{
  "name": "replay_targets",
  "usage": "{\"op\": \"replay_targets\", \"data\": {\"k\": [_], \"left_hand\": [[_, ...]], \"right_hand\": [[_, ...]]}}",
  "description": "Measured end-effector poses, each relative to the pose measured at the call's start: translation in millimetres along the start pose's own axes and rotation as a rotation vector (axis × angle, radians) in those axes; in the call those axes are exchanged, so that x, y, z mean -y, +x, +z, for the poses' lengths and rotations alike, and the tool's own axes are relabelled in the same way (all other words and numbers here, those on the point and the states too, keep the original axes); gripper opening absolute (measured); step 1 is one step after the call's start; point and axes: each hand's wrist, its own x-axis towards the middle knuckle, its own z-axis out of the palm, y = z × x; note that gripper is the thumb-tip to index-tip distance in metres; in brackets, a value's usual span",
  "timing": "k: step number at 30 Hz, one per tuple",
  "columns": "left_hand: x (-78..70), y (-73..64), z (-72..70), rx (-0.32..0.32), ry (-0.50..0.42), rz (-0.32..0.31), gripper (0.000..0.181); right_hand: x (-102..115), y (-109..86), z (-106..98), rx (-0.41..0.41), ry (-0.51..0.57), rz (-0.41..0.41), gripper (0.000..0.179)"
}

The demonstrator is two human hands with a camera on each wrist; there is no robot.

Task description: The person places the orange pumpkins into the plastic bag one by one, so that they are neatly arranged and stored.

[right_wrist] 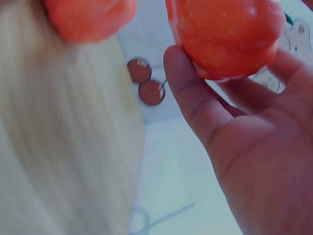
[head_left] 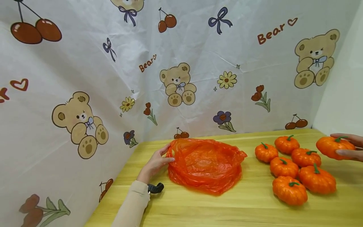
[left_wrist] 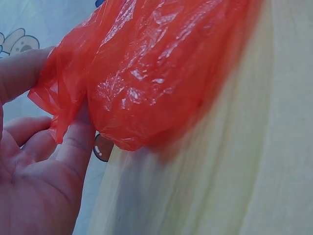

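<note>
An orange-red plastic bag (head_left: pixel 204 164) lies on the table with its mouth spread toward the head camera. At its left edge my left hand (head_left: pixel 157 162) pinches the thin film between thumb and fingers; the left wrist view shows the crumpled bag (left_wrist: pixel 151 73) bunched at the fingertips. Off to the right, my right hand (head_left: pixel 354 148) grips a small orange pumpkin (head_left: pixel 330 147) with a green stem, raised above the table. In the right wrist view the thumb and fingers hold this pumpkin (right_wrist: pixel 230 36) from its sides.
Several more small pumpkins (head_left: pixel 283 167) sit grouped on the yellow wood-grain table (head_left: pixel 215 211), right of the bag. One pumpkin (head_left: pixel 289 190) is nearest the front. A white cloth (head_left: pixel 195 119) printed with bears hangs behind and at the left. A black strap device (head_left: pixel 156 188) is on the left wrist.
</note>
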Motion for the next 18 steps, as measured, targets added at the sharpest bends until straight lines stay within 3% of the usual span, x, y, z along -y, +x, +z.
{"op": "replay_targets", "data": {"k": [4,10,18], "left_hand": [[-1.7,1.0,-0.3,0.001,-0.003,-0.002,0.090],[-7.3,1.2,1.2,0.020,-0.014,0.001,0.088],[-2.7,2.9,2.0,0.035,-0.021,0.011,0.091]], "right_hand": [[28.1,5.4,5.5,0.028,-0.094,0.036,0.063],[72.2,8.5,22.8,0.152,-0.270,0.042,0.063],[117.6,14.2,55.7,0.298,-0.286,0.010,0.075]]}}
